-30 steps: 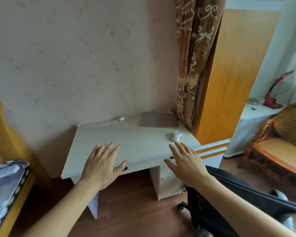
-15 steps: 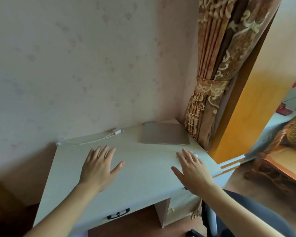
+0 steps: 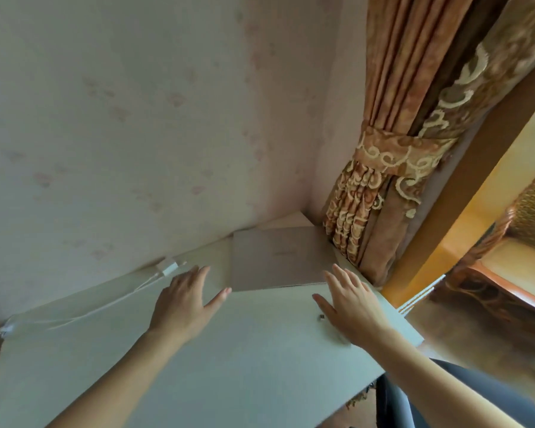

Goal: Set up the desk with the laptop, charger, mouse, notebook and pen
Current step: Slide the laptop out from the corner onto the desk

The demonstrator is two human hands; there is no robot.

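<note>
A closed silver laptop [image 3: 278,257] lies flat at the far right corner of the white desk [image 3: 229,366]. My left hand [image 3: 186,301] hovers with fingers spread by the laptop's near left corner, thumb close to its edge. Just off the near right corner, my right hand [image 3: 349,304] is spread too, holding nothing. It covers most of the white mouse [image 3: 337,333], of which only a sliver shows under the wrist. A white charger plug [image 3: 167,267] and its cable [image 3: 74,316] lie along the wall at the desk's back left. I see no notebook or pen.
A tied brown patterned curtain [image 3: 393,193] hangs against the desk's right rear corner, touching the laptop's far side. A dark chair [image 3: 445,396] sits below the desk's right front. A wicker chair [image 3: 513,242] stands at the far right.
Both hands have reached forward across the desk to the laptop's near corners. My view has moved closer and lower over the desk. The right hand now covers the mouse.
</note>
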